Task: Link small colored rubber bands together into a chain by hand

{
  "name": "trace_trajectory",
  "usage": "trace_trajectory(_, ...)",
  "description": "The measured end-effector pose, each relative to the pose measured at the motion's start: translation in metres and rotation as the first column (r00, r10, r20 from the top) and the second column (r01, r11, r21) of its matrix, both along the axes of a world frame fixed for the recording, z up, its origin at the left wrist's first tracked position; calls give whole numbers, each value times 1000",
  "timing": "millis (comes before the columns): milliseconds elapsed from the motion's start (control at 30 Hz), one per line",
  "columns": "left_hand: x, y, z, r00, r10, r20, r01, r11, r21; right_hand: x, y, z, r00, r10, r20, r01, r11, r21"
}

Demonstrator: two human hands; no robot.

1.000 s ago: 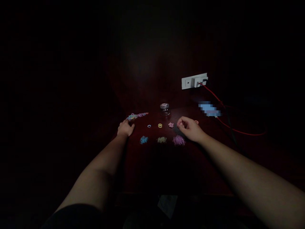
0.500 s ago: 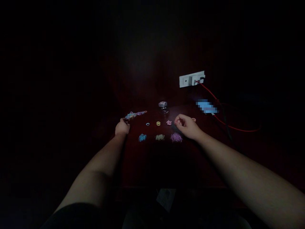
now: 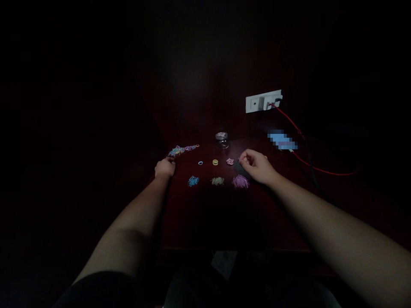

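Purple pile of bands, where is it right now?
In the head view, the purple pile sits right of centre, to the right of the yellowish pile and nearer the camera than the right hand.

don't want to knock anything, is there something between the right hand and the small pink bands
Nothing visible stands between the right hand and the pink bands; they lie just to its left, across a narrow gap.

Left arm [image 3: 138, 214] in from 7 o'clock, outstretched; left hand [image 3: 165, 167] back-up, fingertips hard to make out. Right arm [image 3: 327, 218] from 4 o'clock; right hand [image 3: 255, 164] towards 10 o'clock, thumb and index pinched.
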State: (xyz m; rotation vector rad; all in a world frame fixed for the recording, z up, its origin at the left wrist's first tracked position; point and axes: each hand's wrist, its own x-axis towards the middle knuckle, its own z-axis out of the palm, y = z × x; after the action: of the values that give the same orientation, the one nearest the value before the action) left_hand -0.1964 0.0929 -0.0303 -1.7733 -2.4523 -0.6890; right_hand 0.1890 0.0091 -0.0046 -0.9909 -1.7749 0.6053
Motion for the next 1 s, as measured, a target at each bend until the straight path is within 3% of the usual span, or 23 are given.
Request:
trace_trajectory(233,1,-8,-1,985,-163,60,153,977,150,3,5,-5,996,56,-67,-58,998,-18)
trace_trajectory(433,2,-9,0,974,-218,66,210,972,103,6,6,-5,997,40,-60,-41,999,-16)
trace_trajectory(733,6,-20,0,973,-187,136,169,976,135,2,-1,2,1000,16,-7,-17,999,-30)
trace_trajectory(833,23,-28,4,963,-214,162,182,964,192,0,0,0,1000,9,9,-9,1000,-7)
trace_trajectory(900,47,-36,14,944,-274,184,226,942,247,-1,1,-2,1000,22,16,-22,1000,2)
trace_trajectory(1000,100,-52,37,819,-501,280,350,823,448,0,5,-4,999,42,7,-42,999,16)
